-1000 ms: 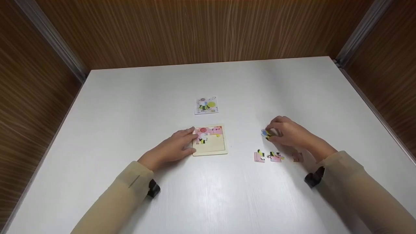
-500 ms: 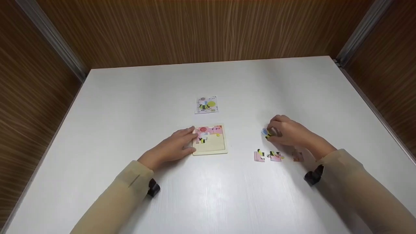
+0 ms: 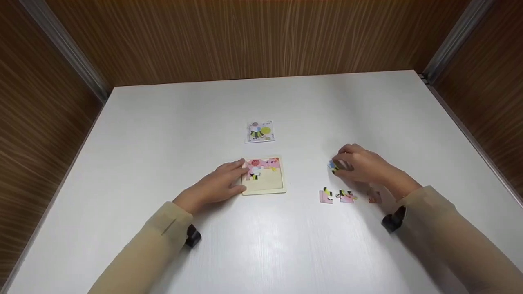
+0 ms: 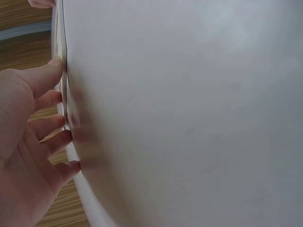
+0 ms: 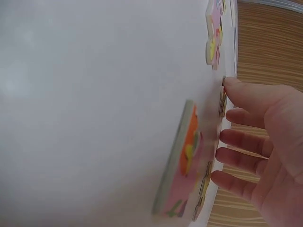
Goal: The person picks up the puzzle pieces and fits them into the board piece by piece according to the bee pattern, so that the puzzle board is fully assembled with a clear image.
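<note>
A square wooden puzzle tray (image 3: 265, 192) lies mid-table, with pink pieces, a red circle and part of a bee filling its top and left side. My left hand (image 3: 218, 183) rests along the tray's left edge, fingers extended onto the rim and thumb near the lower corner. To the right, my right hand (image 3: 361, 167) pinches a blue, yellow and black puzzle piece (image 3: 333, 166) at the tabletop, thumb against its near side. In the right wrist view that piece (image 5: 223, 101) shows edge-on by the thumb. The fingers partly cover it.
Nearer me lie a pink-and-yellow piece (image 3: 326, 197), a pink-and-black piece (image 3: 347, 197) and a shaded pink-orange piece (image 3: 374, 197) under the right wrist. Another piece (image 5: 203, 189) shows beyond the right fingertips. A bee picture card (image 3: 260, 132) lies behind the tray.
My right hand has shifted very slightly left, and the blue and yellow piece between its fingers has turned a little. The left hand and tray stay where they were.
</note>
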`<move>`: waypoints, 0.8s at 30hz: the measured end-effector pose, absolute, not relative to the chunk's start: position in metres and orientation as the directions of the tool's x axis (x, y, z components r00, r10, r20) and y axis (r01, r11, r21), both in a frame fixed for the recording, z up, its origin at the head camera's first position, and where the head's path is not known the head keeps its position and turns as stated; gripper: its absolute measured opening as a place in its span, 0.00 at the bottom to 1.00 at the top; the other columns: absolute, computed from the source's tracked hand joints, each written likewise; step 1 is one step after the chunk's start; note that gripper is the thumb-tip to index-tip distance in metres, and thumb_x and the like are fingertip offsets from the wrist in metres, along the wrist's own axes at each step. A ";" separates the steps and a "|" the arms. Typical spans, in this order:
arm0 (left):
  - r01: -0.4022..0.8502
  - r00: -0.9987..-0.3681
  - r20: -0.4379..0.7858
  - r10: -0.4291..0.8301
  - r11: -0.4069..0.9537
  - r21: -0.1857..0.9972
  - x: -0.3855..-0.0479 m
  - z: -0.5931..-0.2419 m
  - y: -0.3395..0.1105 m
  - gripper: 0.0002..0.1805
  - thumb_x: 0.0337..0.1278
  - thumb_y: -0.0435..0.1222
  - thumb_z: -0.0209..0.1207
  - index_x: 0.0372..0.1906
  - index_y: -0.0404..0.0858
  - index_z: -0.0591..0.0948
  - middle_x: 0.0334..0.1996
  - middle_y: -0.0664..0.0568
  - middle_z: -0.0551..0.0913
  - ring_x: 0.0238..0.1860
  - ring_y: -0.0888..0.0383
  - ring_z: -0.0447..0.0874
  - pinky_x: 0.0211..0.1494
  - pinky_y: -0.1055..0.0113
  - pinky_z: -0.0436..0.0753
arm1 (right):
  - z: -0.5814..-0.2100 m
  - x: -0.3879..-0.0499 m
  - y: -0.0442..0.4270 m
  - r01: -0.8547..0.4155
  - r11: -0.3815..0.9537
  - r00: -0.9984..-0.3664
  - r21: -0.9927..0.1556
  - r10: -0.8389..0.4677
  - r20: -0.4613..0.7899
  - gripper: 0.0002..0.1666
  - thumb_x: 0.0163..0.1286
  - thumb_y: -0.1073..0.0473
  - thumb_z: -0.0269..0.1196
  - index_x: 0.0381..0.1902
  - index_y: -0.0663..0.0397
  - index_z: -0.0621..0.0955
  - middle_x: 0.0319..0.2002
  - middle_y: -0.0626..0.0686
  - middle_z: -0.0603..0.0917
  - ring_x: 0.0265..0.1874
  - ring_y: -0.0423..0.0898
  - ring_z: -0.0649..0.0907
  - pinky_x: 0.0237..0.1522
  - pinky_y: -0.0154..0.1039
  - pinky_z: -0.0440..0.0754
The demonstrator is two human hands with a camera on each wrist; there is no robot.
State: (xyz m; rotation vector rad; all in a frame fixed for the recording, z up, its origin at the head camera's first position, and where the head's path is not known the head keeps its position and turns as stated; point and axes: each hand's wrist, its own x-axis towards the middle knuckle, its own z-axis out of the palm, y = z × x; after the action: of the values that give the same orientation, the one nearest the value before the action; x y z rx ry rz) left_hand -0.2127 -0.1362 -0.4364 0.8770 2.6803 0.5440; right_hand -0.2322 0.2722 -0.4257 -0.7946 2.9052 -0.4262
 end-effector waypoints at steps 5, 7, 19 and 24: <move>0.520 -0.777 -0.123 0.617 0.740 0.427 -0.213 -0.436 -0.136 0.31 0.63 0.47 0.53 0.68 0.40 0.64 0.71 0.47 0.52 0.70 0.49 0.50 0.69 0.55 0.54 | -0.427 -0.233 0.272 -0.486 0.818 -0.856 -0.307 -0.516 -0.019 0.20 0.59 0.54 0.67 0.47 0.57 0.82 0.50 0.53 0.74 0.51 0.51 0.73 0.47 0.50 0.74; 0.526 -0.776 -0.114 0.621 0.736 0.427 -0.213 -0.436 -0.136 0.31 0.63 0.47 0.53 0.68 0.39 0.64 0.71 0.46 0.53 0.70 0.48 0.51 0.68 0.55 0.55 | -0.427 -0.233 0.272 -0.492 0.815 -0.854 -0.306 -0.520 -0.010 0.19 0.59 0.53 0.66 0.46 0.57 0.83 0.49 0.53 0.74 0.50 0.51 0.73 0.46 0.50 0.75; 0.532 -0.775 -0.107 0.623 0.733 0.424 -0.213 -0.437 -0.135 0.31 0.63 0.47 0.53 0.68 0.39 0.65 0.71 0.45 0.53 0.70 0.47 0.51 0.68 0.54 0.55 | -0.423 -0.235 0.275 -0.453 0.815 -0.851 -0.361 -0.516 -0.095 0.22 0.56 0.57 0.69 0.50 0.56 0.81 0.52 0.53 0.72 0.54 0.53 0.70 0.48 0.51 0.73; 0.543 -0.768 -0.097 0.633 0.725 0.424 -0.213 -0.437 -0.135 0.31 0.63 0.46 0.53 0.68 0.37 0.65 0.71 0.44 0.54 0.69 0.46 0.51 0.68 0.53 0.55 | -0.422 -0.236 0.277 -0.450 0.818 -0.850 -0.358 -0.515 -0.109 0.22 0.56 0.56 0.69 0.48 0.56 0.79 0.53 0.55 0.72 0.54 0.53 0.70 0.50 0.51 0.73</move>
State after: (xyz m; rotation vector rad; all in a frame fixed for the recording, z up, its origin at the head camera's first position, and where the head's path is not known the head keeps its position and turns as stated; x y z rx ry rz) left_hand -0.2132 -0.1350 -0.4375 0.9338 2.6939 0.5533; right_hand -0.2361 0.2765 -0.4216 -0.7518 2.8011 -0.4779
